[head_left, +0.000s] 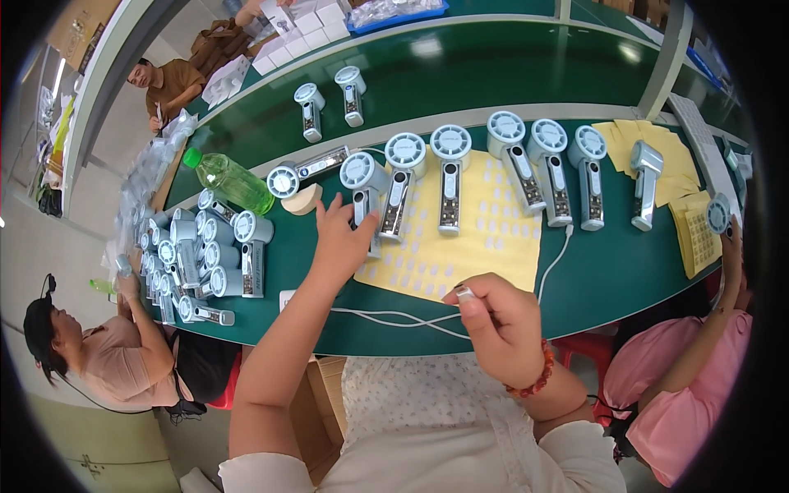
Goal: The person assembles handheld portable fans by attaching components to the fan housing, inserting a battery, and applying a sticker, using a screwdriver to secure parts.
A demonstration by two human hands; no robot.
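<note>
My left hand (pixel 339 238) reaches over the table with its fingers spread. They stand left of the handle of a pale blue handheld fan (pixel 362 174), and the thumb lies across that handle. Closed in a pinch, my right hand (pixel 503 329) hovers above the near edge of a yellow sheet (pixel 472 267) of small pale labels. Something small and pale shows at its thumb tip, too small to make out. More fans, among them one fan (pixel 450 144) and another fan (pixel 405 153), lie in a row across the sheet and beyond its right side.
A heap of fans (pixel 185 255) and a green-capped bottle (pixel 233 182) are at the left. A white cable (pixel 394 316) runs along the near edge. Yellow sheets (pixel 649 152) lie at the right. Co-workers sit at both sides, and the right one's hand (pixel 730 251) holds a fan.
</note>
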